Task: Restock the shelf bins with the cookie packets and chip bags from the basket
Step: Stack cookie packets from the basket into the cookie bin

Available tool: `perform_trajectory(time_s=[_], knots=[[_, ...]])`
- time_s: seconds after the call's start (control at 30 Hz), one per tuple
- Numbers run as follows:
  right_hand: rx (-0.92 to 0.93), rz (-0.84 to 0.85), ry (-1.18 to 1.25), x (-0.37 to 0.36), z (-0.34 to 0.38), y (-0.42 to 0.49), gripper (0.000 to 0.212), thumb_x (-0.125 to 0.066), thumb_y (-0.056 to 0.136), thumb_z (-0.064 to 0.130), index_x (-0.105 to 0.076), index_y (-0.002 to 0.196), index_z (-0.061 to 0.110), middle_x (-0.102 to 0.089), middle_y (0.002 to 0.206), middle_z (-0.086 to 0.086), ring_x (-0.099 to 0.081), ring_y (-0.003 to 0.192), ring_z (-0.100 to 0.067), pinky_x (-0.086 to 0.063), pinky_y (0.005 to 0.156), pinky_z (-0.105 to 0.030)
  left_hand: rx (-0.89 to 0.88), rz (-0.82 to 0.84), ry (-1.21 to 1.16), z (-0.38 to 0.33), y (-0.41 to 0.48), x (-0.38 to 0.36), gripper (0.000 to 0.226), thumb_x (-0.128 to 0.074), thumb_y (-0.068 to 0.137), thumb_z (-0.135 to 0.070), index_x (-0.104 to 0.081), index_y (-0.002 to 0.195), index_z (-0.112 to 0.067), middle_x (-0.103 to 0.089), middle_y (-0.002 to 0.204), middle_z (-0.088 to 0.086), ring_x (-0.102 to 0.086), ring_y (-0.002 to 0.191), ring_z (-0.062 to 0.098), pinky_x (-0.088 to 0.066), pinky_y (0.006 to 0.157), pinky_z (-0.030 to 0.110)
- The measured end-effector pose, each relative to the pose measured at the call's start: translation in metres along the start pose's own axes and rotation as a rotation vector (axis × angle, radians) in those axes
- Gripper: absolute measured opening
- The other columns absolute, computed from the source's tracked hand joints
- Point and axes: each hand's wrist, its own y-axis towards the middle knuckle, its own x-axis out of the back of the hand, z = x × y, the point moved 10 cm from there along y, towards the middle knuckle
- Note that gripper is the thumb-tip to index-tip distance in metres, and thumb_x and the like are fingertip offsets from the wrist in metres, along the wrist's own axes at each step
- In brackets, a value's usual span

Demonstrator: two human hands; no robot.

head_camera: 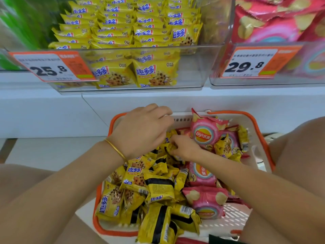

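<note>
Both hands in basket [182, 118], far end. Right hand [186, 148] pinches a cookie packet [171, 147]. Left hand [140, 131] curled over pile, grip hidden. Risk: slick wrapper slips before reaching the cookie bin [190, 71].

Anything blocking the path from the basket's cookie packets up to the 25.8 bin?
Nothing visible in the gap. Only the bin front wall faces the basket; the cookie packets must go over it. Room shows at its right end.
</note>
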Motion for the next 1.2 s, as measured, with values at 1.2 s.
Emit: perform_trajectory(time_s=[1.2], knots=[[0.287,-0.489,0.765,0.296,0.134,-0.102,0.028,-0.067,0.085,0.012,-0.049,0.106,0.010,-0.064,0.096,-0.018,-0.064,0.079,-0.027,-0.057,0.078,-0.051,0.552,-0.682,-1.211,0.105,0.016,0.146,0.054,-0.074,0.078,-0.009,-0.043,0.121,-0.020,-0.056,0.096,0.000,-0.065,0.067,0.006,-0.058,0.071,0.027]])
